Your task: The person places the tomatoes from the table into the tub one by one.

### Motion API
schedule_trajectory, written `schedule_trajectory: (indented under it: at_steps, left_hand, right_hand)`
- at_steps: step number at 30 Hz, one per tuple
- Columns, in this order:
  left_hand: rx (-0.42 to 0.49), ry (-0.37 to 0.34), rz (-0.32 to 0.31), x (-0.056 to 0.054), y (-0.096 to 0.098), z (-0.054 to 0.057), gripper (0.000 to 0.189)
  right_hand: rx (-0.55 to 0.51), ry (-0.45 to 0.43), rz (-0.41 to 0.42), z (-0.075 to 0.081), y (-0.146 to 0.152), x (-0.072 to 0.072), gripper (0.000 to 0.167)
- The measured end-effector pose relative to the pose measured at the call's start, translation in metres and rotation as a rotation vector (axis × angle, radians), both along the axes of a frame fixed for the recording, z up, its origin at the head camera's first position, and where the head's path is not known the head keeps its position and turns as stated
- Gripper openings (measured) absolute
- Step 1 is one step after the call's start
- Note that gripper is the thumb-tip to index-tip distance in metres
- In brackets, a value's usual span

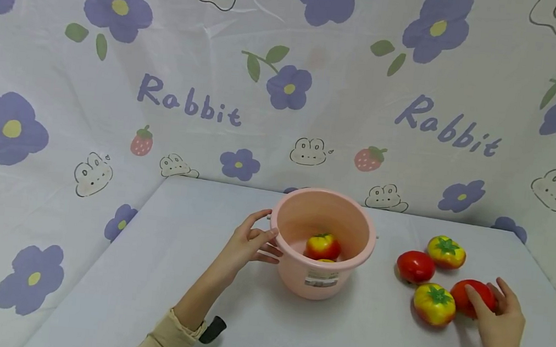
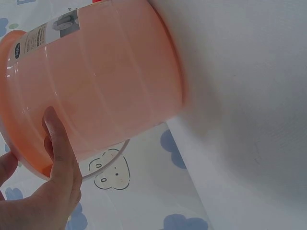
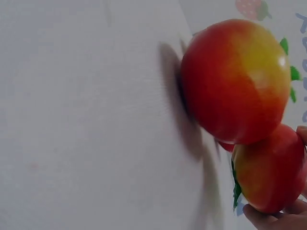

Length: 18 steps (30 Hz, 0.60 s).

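Note:
A pink plastic bucket (image 1: 318,279) stands upright on the table. My left hand (image 1: 248,240) holds its left rim, with fingers (image 2: 60,139) along the outer wall and the thumb at the edge. Inside the bucket lies a red-and-yellow toy tomato (image 1: 323,247), and a sliver of yellow shows below it. At the right, my right hand (image 1: 502,320) grips a red tomato (image 1: 473,297) between thumb and fingers; its green leaves face the table in the right wrist view. Right beside it sits a yellow-and-red tomato (image 3: 235,81) with green leaves on top.
Behind these are a plain red tomato (image 1: 415,266) and another yellow-red one (image 1: 446,252). The white table (image 1: 343,339) ends at a patterned cloth backdrop (image 1: 312,127). A thin bucket handle (image 2: 108,165) hangs at the bucket's far side in the left wrist view.

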<state>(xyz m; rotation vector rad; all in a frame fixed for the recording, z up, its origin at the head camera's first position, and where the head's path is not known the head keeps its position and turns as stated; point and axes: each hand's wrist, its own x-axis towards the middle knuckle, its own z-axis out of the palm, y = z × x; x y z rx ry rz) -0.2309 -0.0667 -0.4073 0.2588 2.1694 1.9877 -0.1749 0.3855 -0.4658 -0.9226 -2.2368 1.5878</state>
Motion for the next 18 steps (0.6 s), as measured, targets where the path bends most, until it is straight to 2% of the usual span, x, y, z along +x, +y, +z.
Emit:
schedule_trajectory:
  at_steps: [10,18]
  left_hand:
    - [-0.004,0.004,0.006,0.002,0.001,0.001,0.059]
    - [-0.002,0.006,0.0,0.001,0.0,0.0,0.059]
  right_hand:
    - [-0.02,0.057,-0.025,0.024,-0.002,-0.005,0.072]
    - [-0.031,0.12,0.017,0.044,-0.015,-0.015,0.071]
